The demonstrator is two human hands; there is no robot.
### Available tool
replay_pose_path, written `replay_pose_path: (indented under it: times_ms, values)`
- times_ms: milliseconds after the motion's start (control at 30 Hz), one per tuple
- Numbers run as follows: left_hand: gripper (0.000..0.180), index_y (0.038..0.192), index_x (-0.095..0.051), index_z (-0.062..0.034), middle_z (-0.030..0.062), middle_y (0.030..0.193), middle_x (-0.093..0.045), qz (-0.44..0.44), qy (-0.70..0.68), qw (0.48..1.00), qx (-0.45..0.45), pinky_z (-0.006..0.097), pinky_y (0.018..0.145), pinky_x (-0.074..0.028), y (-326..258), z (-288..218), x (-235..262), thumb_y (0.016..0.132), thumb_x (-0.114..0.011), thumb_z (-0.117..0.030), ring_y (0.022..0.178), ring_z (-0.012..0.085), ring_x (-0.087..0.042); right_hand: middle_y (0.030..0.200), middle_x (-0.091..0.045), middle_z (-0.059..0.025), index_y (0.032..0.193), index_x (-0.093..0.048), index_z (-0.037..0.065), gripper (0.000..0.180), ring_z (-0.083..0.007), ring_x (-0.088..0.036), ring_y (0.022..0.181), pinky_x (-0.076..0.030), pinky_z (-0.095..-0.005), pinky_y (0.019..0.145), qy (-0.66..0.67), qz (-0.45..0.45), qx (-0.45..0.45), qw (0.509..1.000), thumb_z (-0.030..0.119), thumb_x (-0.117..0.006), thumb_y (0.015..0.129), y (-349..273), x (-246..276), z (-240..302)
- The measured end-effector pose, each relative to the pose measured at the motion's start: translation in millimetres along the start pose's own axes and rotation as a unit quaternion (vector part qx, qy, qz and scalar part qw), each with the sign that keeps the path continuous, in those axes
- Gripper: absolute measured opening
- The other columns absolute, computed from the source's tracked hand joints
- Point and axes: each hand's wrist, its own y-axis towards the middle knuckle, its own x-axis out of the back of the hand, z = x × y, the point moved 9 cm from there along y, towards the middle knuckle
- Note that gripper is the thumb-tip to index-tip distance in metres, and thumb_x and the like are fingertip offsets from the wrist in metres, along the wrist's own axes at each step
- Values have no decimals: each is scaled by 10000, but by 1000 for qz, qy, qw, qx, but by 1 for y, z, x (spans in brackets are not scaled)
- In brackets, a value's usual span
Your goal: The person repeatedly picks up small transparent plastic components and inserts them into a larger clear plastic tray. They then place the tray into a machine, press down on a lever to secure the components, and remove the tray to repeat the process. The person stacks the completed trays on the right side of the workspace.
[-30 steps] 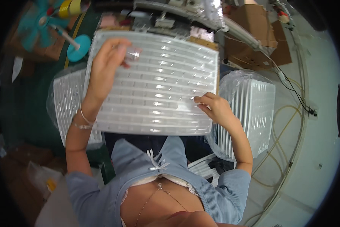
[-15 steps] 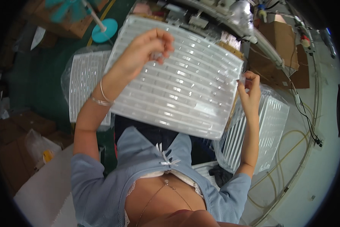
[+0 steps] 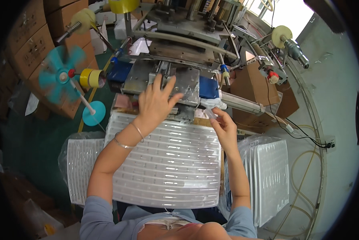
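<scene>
My left hand [image 3: 157,102] reaches over a metal fixture [image 3: 187,82] at the front of the machine, its fingers stretched apart. The fingertips are at a small metal clamp block [image 3: 162,69] in the fixture's middle; whether they press on it I cannot tell. To the right and a little nearer, my right hand [image 3: 226,130] pinches a small clear plastic piece [image 3: 210,113] between thumb and fingers. Below both hands lies a large clear plastic tray [image 3: 163,160] with many narrow rows, small pieces seemingly lying in them.
More ribbed trays stand in plastic wrap, a stack [image 3: 271,176] at right and another tray [image 3: 83,168] at left. A turquoise fan [image 3: 63,76] stands left, near yellow tape rolls [image 3: 92,77]. Cardboard boxes [image 3: 31,44] rise behind it. Cables [image 3: 307,138] hang at right.
The view has tilted up, bringing the machine into sight. My left hand has moved from above the tray to the fixture, its fingers spreading. My right hand has moved from the tray's edge toward the machine.
</scene>
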Motion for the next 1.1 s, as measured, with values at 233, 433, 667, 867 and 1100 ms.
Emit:
replay_pose_path:
  times_ms: [233, 433, 667, 867, 1100]
  values:
    - [362, 955, -662, -87, 89, 735, -576, 113, 57, 991, -43, 354, 513, -473, 63, 7, -55, 795, -635, -411, 654, 242, -609, 982, -652, -104, 1001, -626, 24, 235, -190, -638, 781, -509, -283, 697, -99, -87, 161, 978, 78, -694, 782, 53, -22, 39]
    - [254, 1001, -638, -76, 66, 763, -573, 42, -194, 980, 4, 330, 553, -465, 6, 5, 13, 776, -685, -182, 629, 220, -583, 918, -661, -98, 958, -662, 69, 187, -264, -634, 786, -495, -341, 687, -225, -135, 283, 922, 144, -672, 787, 99, -64, 73]
    - [291, 1058, -628, -70, 89, 870, -633, 154, -282, 947, 9, 307, 582, -483, -63, -20, 20, 787, -684, -161, 662, 216, -610, 842, -666, -43, 869, -678, 125, 131, -254, -603, 766, -412, -402, 758, -296, -155, 228, 914, 209, -658, 771, 121, -73, 45]
    - [239, 965, -602, -63, 88, 899, -651, 310, -323, 894, 18, 323, 591, -497, -117, -86, 2, 767, -699, -157, 684, 238, -639, 1079, -595, -157, 1178, -522, 96, 481, -322, -556, 1006, -403, -414, 883, -217, -135, 222, 941, 343, -656, 789, 76, -30, 32]
    - [108, 817, -548, -70, 66, 667, -526, 335, -333, 860, -196, 336, 540, -462, -192, -175, 2, 733, -602, -110, 604, 229, -586, 877, -611, -101, 1034, -649, 91, 260, -263, -610, 783, -494, -354, 704, -261, 173, 43, 949, 185, -656, 791, -89, 18, -5]
